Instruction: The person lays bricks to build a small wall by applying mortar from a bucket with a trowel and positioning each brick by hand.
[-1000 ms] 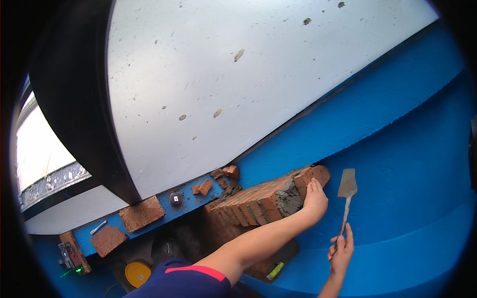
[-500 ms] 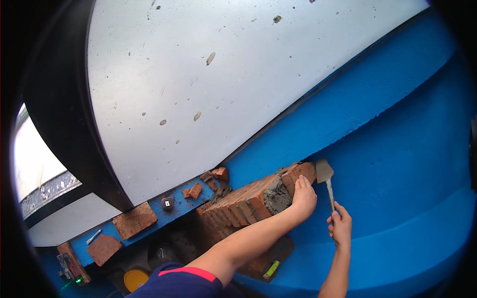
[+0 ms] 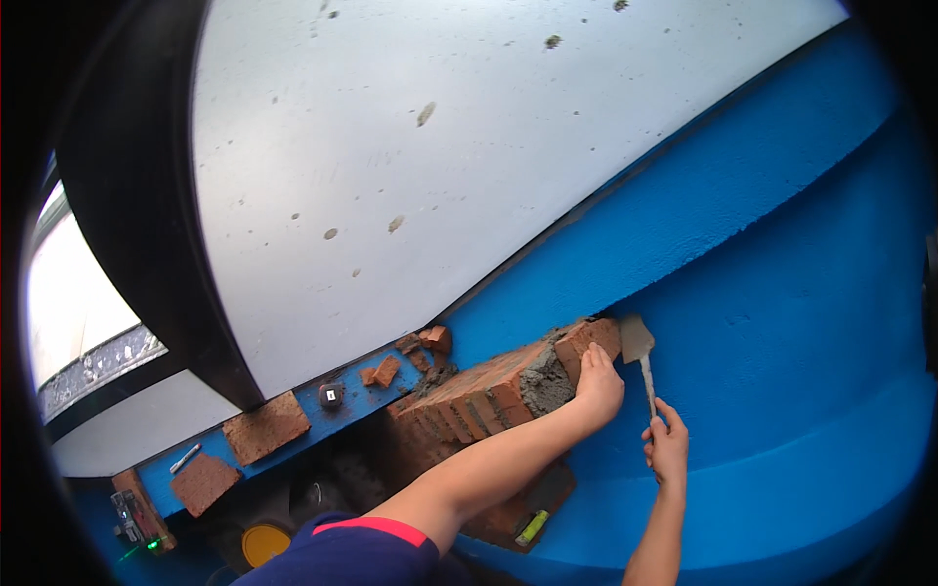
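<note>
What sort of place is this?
Likely a building site or a bricklaying practice area, judging by the bricks, the grey mortar between them and the trowel in the right hand.

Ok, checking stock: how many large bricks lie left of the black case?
3: right brick at the pillar, middle brick beside the pen, left brick by the green-lit device; more may hide.

My trowel (image 3: 639, 342) has a smooth, dull metal blade; the end brick (image 3: 584, 342) is rough, matt fired clay, the mortar (image 3: 545, 385) coarse and damp-looking. My sleeve (image 3: 342, 555) is matt cloth. The blue wall (image 3: 782, 361) is painted, faintly textured; the white panel (image 3: 489, 146), smooth and glossy.
</note>
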Available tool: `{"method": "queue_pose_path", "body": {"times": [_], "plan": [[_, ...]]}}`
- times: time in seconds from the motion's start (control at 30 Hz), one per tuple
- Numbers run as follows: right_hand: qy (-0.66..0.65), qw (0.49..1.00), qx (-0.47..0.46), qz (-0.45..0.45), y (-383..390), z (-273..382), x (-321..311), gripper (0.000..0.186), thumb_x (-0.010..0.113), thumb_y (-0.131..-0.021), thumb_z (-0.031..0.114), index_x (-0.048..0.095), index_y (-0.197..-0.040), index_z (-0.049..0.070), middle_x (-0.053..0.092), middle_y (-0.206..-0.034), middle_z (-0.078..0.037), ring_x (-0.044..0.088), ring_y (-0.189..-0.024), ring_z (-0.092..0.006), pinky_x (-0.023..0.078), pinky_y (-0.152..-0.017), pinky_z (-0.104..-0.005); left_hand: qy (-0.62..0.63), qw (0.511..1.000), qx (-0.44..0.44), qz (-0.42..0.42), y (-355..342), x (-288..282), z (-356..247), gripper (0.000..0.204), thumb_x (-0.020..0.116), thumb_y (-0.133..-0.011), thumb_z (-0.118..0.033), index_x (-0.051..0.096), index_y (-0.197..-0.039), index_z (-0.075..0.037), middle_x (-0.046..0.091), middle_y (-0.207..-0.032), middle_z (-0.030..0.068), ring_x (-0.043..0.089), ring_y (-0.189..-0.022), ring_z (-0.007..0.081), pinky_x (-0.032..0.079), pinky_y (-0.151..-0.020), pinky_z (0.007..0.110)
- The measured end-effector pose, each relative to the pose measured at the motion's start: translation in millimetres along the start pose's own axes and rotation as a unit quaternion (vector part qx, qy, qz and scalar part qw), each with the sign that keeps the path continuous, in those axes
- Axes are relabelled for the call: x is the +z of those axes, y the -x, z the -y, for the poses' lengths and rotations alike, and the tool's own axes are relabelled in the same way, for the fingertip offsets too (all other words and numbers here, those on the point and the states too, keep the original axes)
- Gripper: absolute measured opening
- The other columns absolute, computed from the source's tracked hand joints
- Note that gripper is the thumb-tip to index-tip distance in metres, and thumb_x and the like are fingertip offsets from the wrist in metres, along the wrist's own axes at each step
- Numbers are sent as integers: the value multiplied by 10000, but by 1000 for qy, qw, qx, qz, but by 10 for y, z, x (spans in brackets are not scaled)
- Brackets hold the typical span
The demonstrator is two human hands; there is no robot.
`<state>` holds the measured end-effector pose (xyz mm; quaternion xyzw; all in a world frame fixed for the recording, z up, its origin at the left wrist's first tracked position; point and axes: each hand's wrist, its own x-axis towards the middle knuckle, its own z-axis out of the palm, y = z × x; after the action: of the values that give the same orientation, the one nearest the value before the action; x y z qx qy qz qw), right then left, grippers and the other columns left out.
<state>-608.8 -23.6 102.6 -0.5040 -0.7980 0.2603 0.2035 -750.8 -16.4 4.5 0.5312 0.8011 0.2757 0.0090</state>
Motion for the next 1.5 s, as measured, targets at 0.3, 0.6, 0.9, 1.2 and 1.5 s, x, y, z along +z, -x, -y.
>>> {"method": "queue_pose_path", "body": {"times": [0.3,0.6,0.9,1.2,1.5], "plan": [[-211,974,-5,-85,1093,-781,480,279,500,-1000,269,567,-1204,92,466,-614,22,383,-516,-30,270,-417,-188,524,794,268,-155,2058,-577,621,183,636,-822,-140,598,-957,-22,569,-1018,162,556,-1001,342,476,-849,419],[-159,953,-56,253,2502,-2118,1833,344,541,-986,267,578,-735,34,524,-632,-8,472,-536,-106,386,-504,-261,238,764,-582,-145,5541,540,2595,163,664,-791,-163,674,-901,-43,662,-827,130,662,-736,259,529,-689,361],[18,925,-32,378,2728,-2135,1692,240,647,-914,210,662,-866,-25,670,-730,-97,625,-687,-175,493,-652,-325,582,232,-554,-549,6991,1277,3843,255,572,-703,65,557,-958,66,595,-994,195,622,-914,319,533,-813,402],[-97,944,13,314,2933,-2365,1853,363,589,-962,232,537,-678,11,475,-602,-10,427,-575,-89,350,-547,-279,564,263,-599,-504,7158,1147,3773,173,530,-769,57,560,-939,71,607,-958,203,647,-872,287,533,-804,405],[222,887,-269,304,3014,-3362,1778,212,483,-980,254,604,-959,81,554,-731,-22,489,-572,-143,385,-487,-299,517,596,-608,-82,5721,1700,2831,201,639,-839,-149,651,-997,-26,665,-855,93,652,-753,210,513,-649,322]]}}
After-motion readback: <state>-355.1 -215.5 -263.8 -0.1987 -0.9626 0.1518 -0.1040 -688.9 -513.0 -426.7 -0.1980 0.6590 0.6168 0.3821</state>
